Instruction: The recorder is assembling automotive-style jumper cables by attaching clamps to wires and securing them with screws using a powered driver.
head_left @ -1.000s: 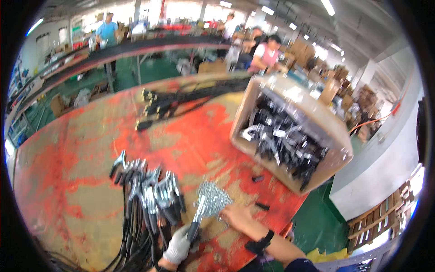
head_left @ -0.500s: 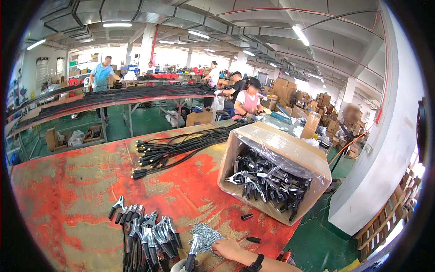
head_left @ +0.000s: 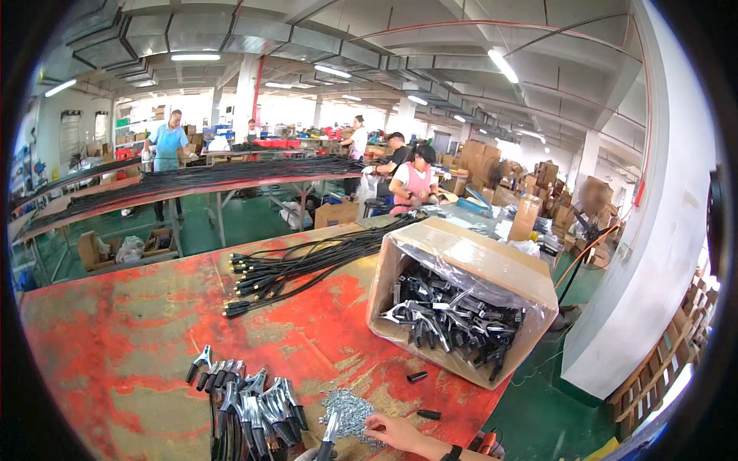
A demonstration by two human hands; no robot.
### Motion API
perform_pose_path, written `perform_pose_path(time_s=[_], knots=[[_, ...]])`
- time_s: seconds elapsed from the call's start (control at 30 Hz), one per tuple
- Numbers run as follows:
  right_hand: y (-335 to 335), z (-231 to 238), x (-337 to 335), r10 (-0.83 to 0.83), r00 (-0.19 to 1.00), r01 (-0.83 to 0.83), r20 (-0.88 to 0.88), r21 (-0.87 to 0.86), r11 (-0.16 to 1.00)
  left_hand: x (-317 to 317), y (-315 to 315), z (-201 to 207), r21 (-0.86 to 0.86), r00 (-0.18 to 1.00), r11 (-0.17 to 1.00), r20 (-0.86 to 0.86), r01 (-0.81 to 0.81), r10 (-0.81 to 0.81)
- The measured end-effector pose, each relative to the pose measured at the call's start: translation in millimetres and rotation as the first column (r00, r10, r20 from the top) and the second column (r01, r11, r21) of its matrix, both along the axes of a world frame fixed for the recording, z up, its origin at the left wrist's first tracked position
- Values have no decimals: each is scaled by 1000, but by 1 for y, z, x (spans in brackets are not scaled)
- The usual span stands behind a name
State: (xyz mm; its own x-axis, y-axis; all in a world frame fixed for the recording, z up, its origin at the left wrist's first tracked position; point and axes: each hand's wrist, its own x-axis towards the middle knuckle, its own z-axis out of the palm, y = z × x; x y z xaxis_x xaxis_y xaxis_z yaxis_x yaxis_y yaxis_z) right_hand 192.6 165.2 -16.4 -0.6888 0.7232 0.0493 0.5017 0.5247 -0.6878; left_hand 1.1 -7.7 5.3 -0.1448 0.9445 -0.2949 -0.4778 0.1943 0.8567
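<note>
At the lower edge my left hand (head_left: 307, 456), in a pale glove and mostly cut off, grips a crocodile clamp (head_left: 330, 430) with silver jaws and a black sleeve. My bare right hand (head_left: 400, 433), with a dark band on the wrist, is at the right side of a heap of small silver screws (head_left: 347, 411). Its fingertips are drawn together; whatever they may hold is too small to make out. Left of the screws lies a bunch of crocodile clamps (head_left: 257, 407) on black cables.
A tilted cardboard box (head_left: 461, 242) full of loose clamps stands at the right. Two black sleeves (head_left: 417, 376) lie before it. Black cables with brass-coloured ends (head_left: 292, 269) lie at the table's (head_left: 138, 338) far side. Co-workers stand at benches beyond; a white pillar (head_left: 615, 307) rises right.
My right hand has shifted slightly right and down at the heap's edge. The clamp in my left hand has sunk a little lower in view. The view has tilted slightly.
</note>
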Motion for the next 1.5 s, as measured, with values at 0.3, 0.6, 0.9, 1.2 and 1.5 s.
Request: perform_pose_path(time_s=[0.3,0.6,0.9,1.2,1.5], knots=[[-26,23,-2,-117,992,88,-44,-427,900,7,5,19,45,616,991,-787,127,-44],[-58,1,-8,-329,791,-368,-516,-831,418,24,-13,65,-199,673,963,-690,180,-268],[-55,-7,5,-309,788,-493,-532,-847,200,25,-15,62,-201,722,956,-627,213,-293],[-56,1,8,-485,800,-264,-354,-933,244,19,-5,45,-155,760,966,-596,209,-260],[-17,29,20,-67,998,66,-2,-148,987,6,16,-19,-68,623,991,-772,114,-125]])
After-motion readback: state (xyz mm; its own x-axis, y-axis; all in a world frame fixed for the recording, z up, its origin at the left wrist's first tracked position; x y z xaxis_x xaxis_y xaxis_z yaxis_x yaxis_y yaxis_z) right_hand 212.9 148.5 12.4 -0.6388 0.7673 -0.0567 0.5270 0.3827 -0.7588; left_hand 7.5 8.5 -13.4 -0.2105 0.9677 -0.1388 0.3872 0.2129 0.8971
